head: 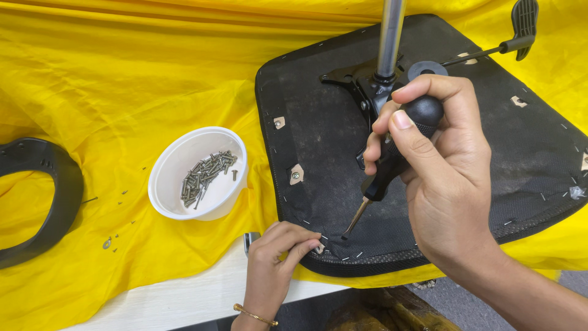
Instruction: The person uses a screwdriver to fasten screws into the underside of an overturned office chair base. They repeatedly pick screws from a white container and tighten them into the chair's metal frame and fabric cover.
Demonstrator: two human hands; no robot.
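Screwdriver [392, 162], black-handled, tip down at a staple on the near edge of the upturned chair seat [343, 147]. Head view: right hand [441, 165] fisted around the handle; left hand [275, 260] fingertips pressed on the fabric beside the tip. Risk: tip skids off, jabs those fingers. Count: one seat, one white bowl [199, 173] of screws, one black armrest [37, 202].

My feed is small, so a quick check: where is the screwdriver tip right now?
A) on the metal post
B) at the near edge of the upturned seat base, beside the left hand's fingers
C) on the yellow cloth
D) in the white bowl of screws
B: the right hand holds the screwdriver angled down, its tip on the black seat base near the front edge, close to the left hand fingertips.
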